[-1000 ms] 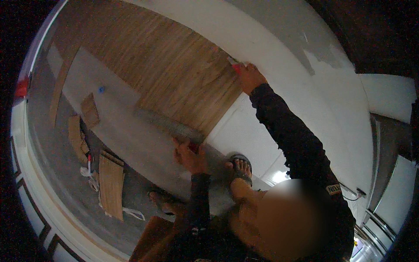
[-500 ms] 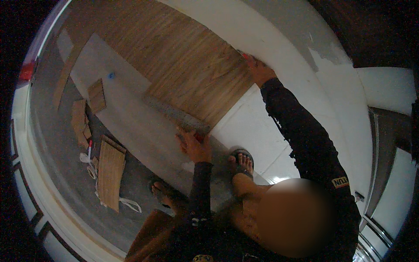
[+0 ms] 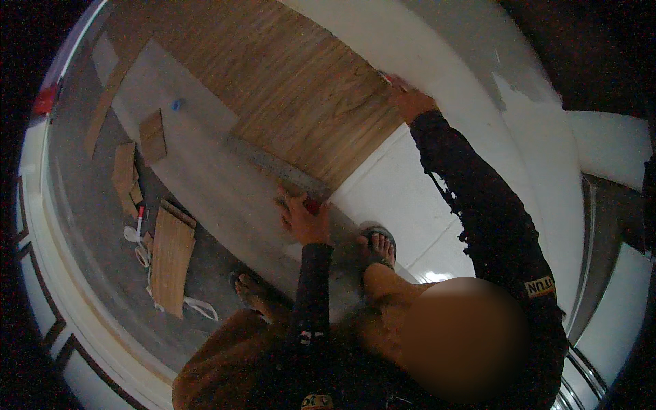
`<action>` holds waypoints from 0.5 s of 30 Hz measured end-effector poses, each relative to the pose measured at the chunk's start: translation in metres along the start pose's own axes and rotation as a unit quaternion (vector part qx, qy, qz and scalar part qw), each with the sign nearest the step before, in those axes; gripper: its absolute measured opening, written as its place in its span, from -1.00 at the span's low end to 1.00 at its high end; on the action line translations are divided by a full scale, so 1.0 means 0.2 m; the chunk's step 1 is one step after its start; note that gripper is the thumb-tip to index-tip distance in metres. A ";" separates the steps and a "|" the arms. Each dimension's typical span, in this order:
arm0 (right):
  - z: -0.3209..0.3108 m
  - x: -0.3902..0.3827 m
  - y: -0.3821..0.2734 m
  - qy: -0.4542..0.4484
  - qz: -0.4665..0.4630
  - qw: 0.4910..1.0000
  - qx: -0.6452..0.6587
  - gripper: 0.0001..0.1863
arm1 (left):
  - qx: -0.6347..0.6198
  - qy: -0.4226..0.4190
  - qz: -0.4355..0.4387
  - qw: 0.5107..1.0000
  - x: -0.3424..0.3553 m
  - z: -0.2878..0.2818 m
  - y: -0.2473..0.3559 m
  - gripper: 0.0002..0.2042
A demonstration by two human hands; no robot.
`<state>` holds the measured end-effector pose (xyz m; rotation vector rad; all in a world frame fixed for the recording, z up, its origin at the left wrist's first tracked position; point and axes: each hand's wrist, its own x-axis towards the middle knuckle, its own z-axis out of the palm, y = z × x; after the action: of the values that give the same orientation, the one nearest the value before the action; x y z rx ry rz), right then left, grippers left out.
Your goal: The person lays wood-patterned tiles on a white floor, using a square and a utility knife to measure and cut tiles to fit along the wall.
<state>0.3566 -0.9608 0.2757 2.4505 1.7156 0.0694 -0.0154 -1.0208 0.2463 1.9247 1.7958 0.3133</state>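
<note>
On the floor, my left hand (image 3: 304, 220) presses flat on the metal straightedge (image 3: 277, 166) along the laid wood-look flooring (image 3: 287, 89); my right hand (image 3: 410, 102) grips its far corner. Bare underlayment (image 3: 198, 178) remains uncovered.

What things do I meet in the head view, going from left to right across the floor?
Red object → loose wood-pattern plank → left hand → sandalled foot → right hand → white wall.
</note>
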 end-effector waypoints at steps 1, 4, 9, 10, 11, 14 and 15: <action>0.02 0.00 0.04 -0.002 0.000 1.000 -0.001 -0.47 | 0.000 -0.002 -0.001 1.000 -0.01 0.00 0.03 -0.45; 0.01 -0.02 0.07 0.169 0.005 0.976 0.135 -0.45 | -0.009 -0.010 -0.013 1.000 -0.01 0.02 0.02 -0.45; -0.08 -0.02 0.04 -0.101 -0.016 0.995 -0.016 -0.39 | -0.059 -0.021 0.003 0.998 -0.01 0.10 -0.10 -0.45; -0.09 -0.02 0.03 -0.103 -0.015 0.994 -0.016 -0.39 | -0.058 0.001 0.022 0.998 -0.01 0.09 -0.09 -0.45; -0.11 -0.01 0.03 -0.122 -0.010 0.992 0.002 -0.38 | -0.058 0.023 0.041 0.997 -0.01 0.08 -0.09 -0.45; -0.03 -0.05 0.11 -0.063 -0.028 0.997 0.042 -0.36 | -0.054 0.029 0.035 0.997 -0.02 0.05 0.01 -0.46; -0.03 -0.06 0.11 0.017 -0.056 0.996 0.068 -0.35 | -0.050 0.023 0.021 0.998 -0.01 0.04 0.02 -0.46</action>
<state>0.3729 -0.9781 0.2847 2.4543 1.9296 -0.0189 -0.0085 -1.0249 0.2427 1.9015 1.7363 0.4570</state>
